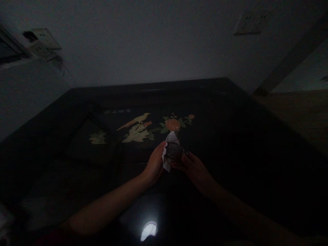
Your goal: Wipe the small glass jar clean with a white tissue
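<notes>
Over the dark table, my left hand [155,162] is closed around a crumpled white tissue [169,137], its fingers mostly hidden behind the tissue. The tissue lies against the left side of a dark, see-through lens [175,152] that looks like part of a pair of glasses. My right hand [194,167] pinches the glasses on their right side, near a small shiny bit at the edge. Both hands are close together and raised in front of me. Dim light hides the finer details of the glasses.
The glossy black table [220,102] bears a bird picture [135,124] and a flower picture [173,124]. Behind it rises a pale wall [153,44] with sockets at the left [46,39] and right [249,22]. A bright light reflection [149,230] shows near the front.
</notes>
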`<action>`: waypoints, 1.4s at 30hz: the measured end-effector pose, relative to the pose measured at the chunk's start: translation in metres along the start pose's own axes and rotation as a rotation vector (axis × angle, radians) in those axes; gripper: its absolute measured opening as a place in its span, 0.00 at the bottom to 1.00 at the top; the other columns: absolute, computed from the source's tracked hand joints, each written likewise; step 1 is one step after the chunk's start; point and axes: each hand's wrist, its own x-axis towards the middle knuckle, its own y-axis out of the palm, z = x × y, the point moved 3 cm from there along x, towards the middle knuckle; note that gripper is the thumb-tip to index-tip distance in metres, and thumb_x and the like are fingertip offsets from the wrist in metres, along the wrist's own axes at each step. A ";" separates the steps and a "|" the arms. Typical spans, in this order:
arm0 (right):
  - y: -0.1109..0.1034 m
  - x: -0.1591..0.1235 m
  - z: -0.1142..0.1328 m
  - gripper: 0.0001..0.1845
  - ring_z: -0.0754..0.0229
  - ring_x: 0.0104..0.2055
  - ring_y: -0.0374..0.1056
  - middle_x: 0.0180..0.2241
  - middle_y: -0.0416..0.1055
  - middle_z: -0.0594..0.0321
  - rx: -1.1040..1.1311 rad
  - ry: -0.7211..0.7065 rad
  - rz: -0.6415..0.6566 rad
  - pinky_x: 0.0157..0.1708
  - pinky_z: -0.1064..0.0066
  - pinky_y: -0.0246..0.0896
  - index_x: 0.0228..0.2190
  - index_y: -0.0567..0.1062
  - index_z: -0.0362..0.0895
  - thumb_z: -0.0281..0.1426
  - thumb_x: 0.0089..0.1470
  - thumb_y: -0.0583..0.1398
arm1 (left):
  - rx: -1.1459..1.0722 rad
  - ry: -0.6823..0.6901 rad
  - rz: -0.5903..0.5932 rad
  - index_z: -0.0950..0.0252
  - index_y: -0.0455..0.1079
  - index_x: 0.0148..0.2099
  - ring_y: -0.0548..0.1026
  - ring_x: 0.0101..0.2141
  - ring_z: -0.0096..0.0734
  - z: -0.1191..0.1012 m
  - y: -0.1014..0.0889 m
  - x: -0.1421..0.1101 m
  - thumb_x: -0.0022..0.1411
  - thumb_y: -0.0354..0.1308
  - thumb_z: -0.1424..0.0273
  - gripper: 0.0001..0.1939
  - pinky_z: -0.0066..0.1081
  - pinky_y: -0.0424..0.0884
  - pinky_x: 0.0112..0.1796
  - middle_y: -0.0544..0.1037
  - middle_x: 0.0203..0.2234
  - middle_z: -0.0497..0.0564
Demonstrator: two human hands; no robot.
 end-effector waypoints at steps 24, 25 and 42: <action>0.001 -0.009 0.008 0.25 0.56 0.40 0.69 0.35 0.72 0.65 -0.307 -0.048 -0.079 0.41 0.64 0.62 0.35 0.67 0.47 0.34 0.32 0.69 | 0.580 0.445 0.155 0.65 0.68 0.50 0.72 0.45 0.37 -0.019 0.005 -0.018 0.69 0.39 0.61 0.21 0.35 0.67 0.46 0.75 0.45 0.56; 0.002 -0.009 0.009 0.25 0.55 0.41 0.69 0.35 0.72 0.65 -0.298 -0.049 -0.070 0.41 0.64 0.62 0.35 0.67 0.47 0.34 0.32 0.69 | 0.485 0.356 0.136 0.65 0.68 0.50 0.73 0.42 0.36 -0.016 0.004 -0.016 0.68 0.40 0.59 0.22 0.33 0.68 0.43 0.76 0.43 0.55; 0.002 -0.010 0.011 0.29 0.57 0.37 0.68 0.33 0.70 0.66 -0.330 -0.107 -0.016 0.38 0.65 0.64 0.36 0.65 0.47 0.40 0.32 0.71 | 0.772 0.723 0.198 0.65 0.68 0.50 0.68 0.52 0.37 -0.025 0.008 -0.025 0.69 0.38 0.64 0.20 0.39 0.61 0.54 0.71 0.52 0.58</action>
